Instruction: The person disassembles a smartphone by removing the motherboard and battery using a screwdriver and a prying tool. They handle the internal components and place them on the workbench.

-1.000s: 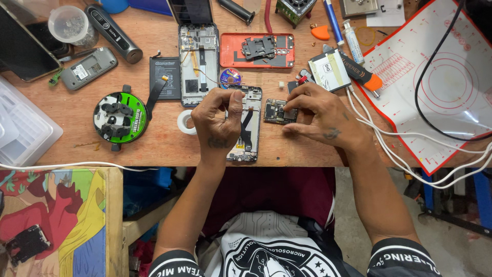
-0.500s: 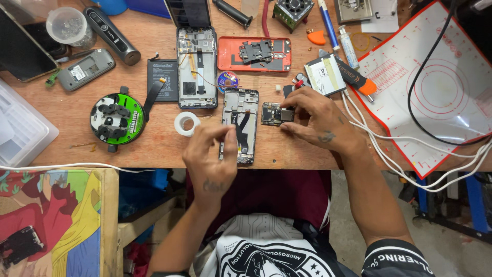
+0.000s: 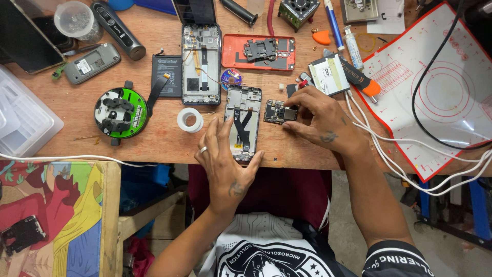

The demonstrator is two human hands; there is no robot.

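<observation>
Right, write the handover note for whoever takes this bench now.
Left hand: open, fingers steadying the opened phone frame at the table edge.
Right hand: fingertips pinching the small circuit board, which lies on the table right of the frame.
Done: frame is stripped open, board is out of it.
Left: board not seated in the frame; a second open phone, loose battery and red back cover lie apart behind.

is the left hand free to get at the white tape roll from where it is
Probably yes: the left hand rests by the opened phone frame, and the white tape roll lies just beside it on bare wood, nothing between.
</observation>
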